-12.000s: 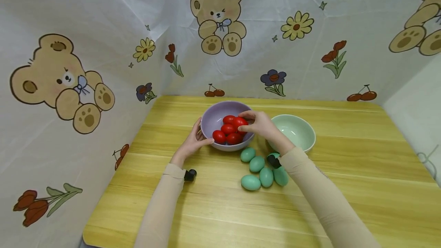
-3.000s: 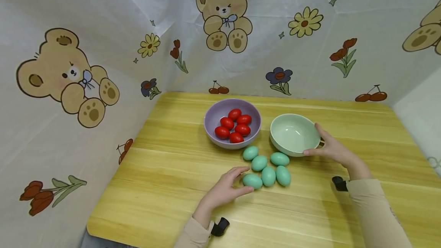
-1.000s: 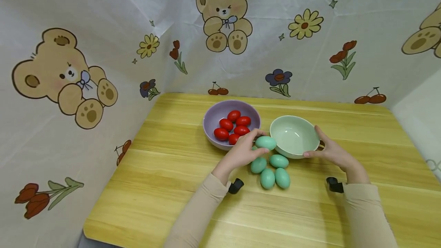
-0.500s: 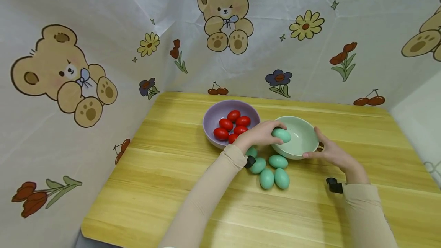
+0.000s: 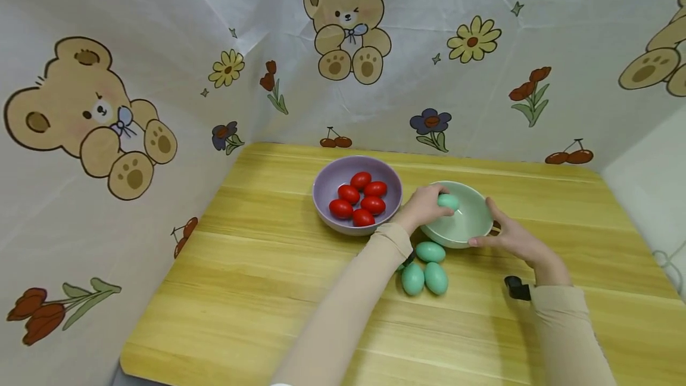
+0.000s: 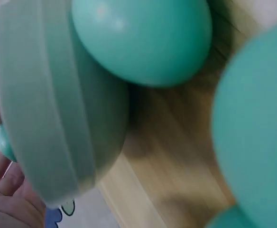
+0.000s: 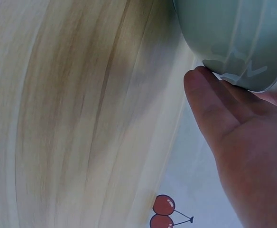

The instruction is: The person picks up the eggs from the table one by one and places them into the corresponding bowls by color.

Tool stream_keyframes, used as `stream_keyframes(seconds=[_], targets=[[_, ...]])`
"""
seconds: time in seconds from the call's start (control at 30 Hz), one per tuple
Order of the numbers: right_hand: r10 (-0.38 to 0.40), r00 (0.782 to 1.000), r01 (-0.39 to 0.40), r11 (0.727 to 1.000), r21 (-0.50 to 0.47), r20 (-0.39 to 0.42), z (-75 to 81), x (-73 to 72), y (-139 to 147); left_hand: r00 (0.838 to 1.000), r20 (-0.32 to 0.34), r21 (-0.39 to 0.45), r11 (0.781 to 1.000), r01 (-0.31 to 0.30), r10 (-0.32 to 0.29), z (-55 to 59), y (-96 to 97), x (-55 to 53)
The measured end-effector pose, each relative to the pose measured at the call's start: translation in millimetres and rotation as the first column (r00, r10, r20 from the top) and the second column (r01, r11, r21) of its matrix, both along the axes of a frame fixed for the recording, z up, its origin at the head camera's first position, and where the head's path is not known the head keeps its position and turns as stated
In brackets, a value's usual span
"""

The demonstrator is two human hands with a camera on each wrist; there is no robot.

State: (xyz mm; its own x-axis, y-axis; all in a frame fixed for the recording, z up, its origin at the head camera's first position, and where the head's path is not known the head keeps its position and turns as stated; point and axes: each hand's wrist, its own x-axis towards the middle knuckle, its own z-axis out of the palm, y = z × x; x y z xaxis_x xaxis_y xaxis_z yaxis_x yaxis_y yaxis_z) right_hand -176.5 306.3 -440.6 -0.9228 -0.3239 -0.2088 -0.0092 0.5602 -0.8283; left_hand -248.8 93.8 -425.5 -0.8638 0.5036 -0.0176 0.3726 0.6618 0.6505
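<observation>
My left hand (image 5: 424, 207) pinches a green egg (image 5: 448, 202) between thumb and fingers, inside the pale green bowl (image 5: 465, 232). In the left wrist view a sliver of that egg (image 6: 4, 143) shows beside the bowl wall (image 6: 58, 104). My right hand (image 5: 518, 244) touches the bowl's right side, thumb at the near rim and fingers on the far side. The right wrist view shows its fingers (image 7: 214, 102) nearly straight against the bowl. More green eggs (image 5: 430, 252) lie on the table in front, partly hidden by my left wrist.
Left of the green bowl stands a purple bowl (image 5: 320, 192) holding several red eggs (image 5: 349, 195). Both bowls rest on a wood-grain table (image 5: 241, 290). A cloth printed with bears (image 5: 351, 34) hangs behind and at the left.
My left hand took a green egg from the table, raised it, and carried it right into the green bowl. Earlier, both hands were at the purple bowl; my right hand has since moved to the green one.
</observation>
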Motion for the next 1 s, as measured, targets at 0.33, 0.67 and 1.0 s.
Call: stream_keyframes(seconds=[0.33, 0.67, 1.0], targets=[[0.007, 1.000, -0.007, 1.000, 0.007, -0.006, -0.7, -1.4, -4, 0.997, -0.071, -0.242, 0.970, -0.019, 0.002, 0.8, 13.6, 4.1], [0.005, 1.000, -0.005, 1.000, 0.013, -0.010, 0.4, 0.0, -3, 0.992, -0.124, -0.371, 0.928, -0.042, -0.005, -3.4, 18.7, 6.2], [-0.004, 1.000, 0.004, 1.000, 0.013, -0.003, 1.2, 1.0, -2, 0.988, -0.157, -0.461, 0.885, -0.067, -0.007, -3.3, 25.7, 10.5]])
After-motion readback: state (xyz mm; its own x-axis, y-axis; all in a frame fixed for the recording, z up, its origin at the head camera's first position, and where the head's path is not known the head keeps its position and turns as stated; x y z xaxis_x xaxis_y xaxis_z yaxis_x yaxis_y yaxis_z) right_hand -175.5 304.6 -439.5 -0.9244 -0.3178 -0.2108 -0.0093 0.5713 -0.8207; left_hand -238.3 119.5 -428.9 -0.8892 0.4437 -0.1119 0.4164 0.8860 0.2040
